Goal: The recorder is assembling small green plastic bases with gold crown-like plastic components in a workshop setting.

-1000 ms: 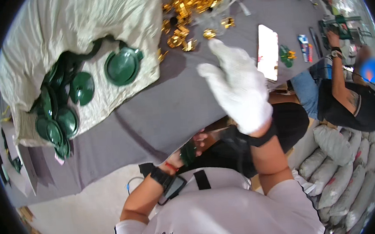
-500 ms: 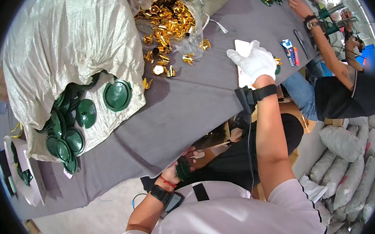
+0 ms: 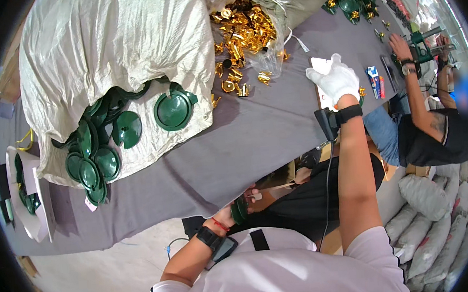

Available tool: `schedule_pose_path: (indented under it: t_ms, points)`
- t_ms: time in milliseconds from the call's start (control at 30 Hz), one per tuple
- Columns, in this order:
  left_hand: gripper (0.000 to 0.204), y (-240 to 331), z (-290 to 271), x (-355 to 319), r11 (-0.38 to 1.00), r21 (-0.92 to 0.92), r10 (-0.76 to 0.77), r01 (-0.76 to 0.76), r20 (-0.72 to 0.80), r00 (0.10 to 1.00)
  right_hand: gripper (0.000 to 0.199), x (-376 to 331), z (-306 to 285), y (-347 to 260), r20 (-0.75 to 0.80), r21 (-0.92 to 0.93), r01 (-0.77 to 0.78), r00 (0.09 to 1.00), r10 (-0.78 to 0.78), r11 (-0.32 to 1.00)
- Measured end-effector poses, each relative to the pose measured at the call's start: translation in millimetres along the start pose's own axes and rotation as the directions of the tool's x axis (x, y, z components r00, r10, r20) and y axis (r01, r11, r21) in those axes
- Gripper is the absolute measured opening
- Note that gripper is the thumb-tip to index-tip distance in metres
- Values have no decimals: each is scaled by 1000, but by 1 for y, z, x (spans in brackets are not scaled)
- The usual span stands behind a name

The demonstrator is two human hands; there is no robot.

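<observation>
Below the table's near edge, at my lap, my left hand (image 3: 233, 212) is closed around dark green round lids (image 3: 240, 209); how many is unclear. Something small and pale shows at its fingertips, too small to name. My right hand (image 3: 338, 82), in a white glove, lies over a flat white rectangular object (image 3: 321, 64) on the table, with thumb and forefinger spread apart. Beside that glove a small green and gold piece (image 3: 362, 95) peeks out, mostly hidden.
A white woven sack (image 3: 113, 46) spills green lids (image 3: 173, 110) on the left. Gold fittings (image 3: 247, 31) pour from a plastic bag behind. A co-worker (image 3: 434, 137) sits at right by a green hand press (image 3: 421, 46). Grey sacks (image 3: 430, 230) are stacked on the floor.
The whole view has shifted, so the table's things sit further right in the picture. The co-worker's hand has drawn away from the green and gold pile. Both my hands keep nearly the same pose.
</observation>
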State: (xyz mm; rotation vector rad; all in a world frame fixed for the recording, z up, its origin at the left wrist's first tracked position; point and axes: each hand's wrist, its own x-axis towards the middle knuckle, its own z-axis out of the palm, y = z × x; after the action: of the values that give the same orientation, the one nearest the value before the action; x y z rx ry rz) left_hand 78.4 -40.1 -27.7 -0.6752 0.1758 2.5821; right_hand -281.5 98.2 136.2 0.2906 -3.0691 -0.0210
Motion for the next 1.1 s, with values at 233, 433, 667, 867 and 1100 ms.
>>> schedule_pose_path:
  t_ms: [233,433,667,867,1100]
  points:
    - [48,2,-26,-5,996,-72,58,-57,7,998,28,-82,-18,-139,-397,243,658,738,-546,713]
    - [49,-1,-15,-13,990,-138,28,-33,-34,999,12,-116,2,-164,-238,143,700,711,-662,700]
    - [45,-10,17,-8,966,-257,17,33,193,981,15,-209,-9,-42,-120,831,350,872,-475,433]
    - [43,-21,44,18,994,-59,98,-92,104,990,9,-275,33,10,236,885,-40,898,-372,464]
    - [42,-19,55,22,992,-122,23,9,265,964,11,-280,41,20,166,922,31,869,-466,386]
